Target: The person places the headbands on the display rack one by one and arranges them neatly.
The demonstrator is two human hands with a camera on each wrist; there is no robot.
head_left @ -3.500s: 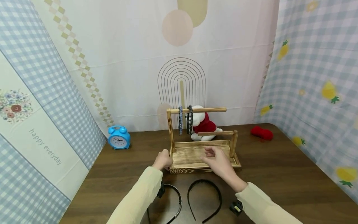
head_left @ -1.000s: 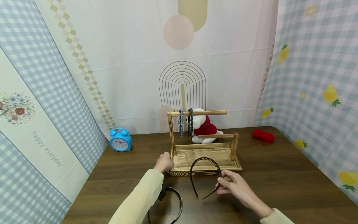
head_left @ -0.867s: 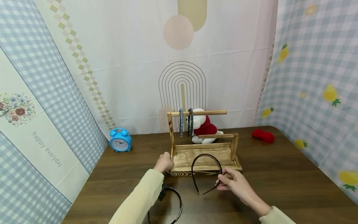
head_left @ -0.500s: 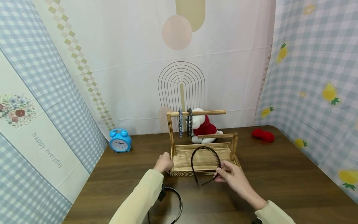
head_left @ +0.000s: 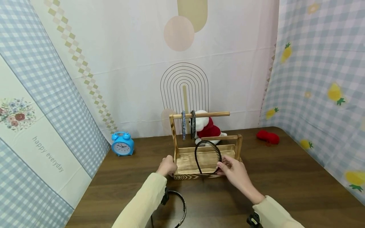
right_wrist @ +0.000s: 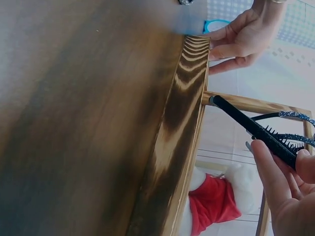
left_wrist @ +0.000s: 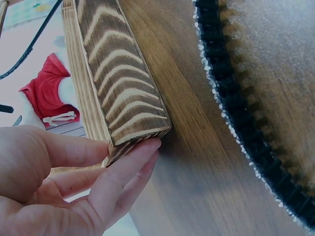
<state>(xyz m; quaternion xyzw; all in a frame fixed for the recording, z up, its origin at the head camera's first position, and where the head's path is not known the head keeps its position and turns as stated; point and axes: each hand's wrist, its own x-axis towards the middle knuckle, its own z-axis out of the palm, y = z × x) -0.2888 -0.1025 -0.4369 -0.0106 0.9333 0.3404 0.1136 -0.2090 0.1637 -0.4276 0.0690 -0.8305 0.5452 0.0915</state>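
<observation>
While a glitter-edged headband point(head_left: 183, 209) lies nearest, loose on the table point(head_left: 114, 193), the left hand point(head_left: 166, 165) grips the near left corner of the wooden stand point(head_left: 186, 176); a firm hold there should stop any sliding. Right hand point(head_left: 235, 171) pinches the black headband point(head_left: 219, 155) by one side, before the stand (arch up); light pressure seems best. Beyond, two headbands point(head_left: 183, 125) hang on the upper bar point(head_left: 214, 114); avoid snagging their teeth.

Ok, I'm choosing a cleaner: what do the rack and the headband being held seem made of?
The rack looks wooden from its bold grain, possibly scorched or stained. The held headband is probably plastic, judging by its fine teeth; black, seemingly matte.
</observation>
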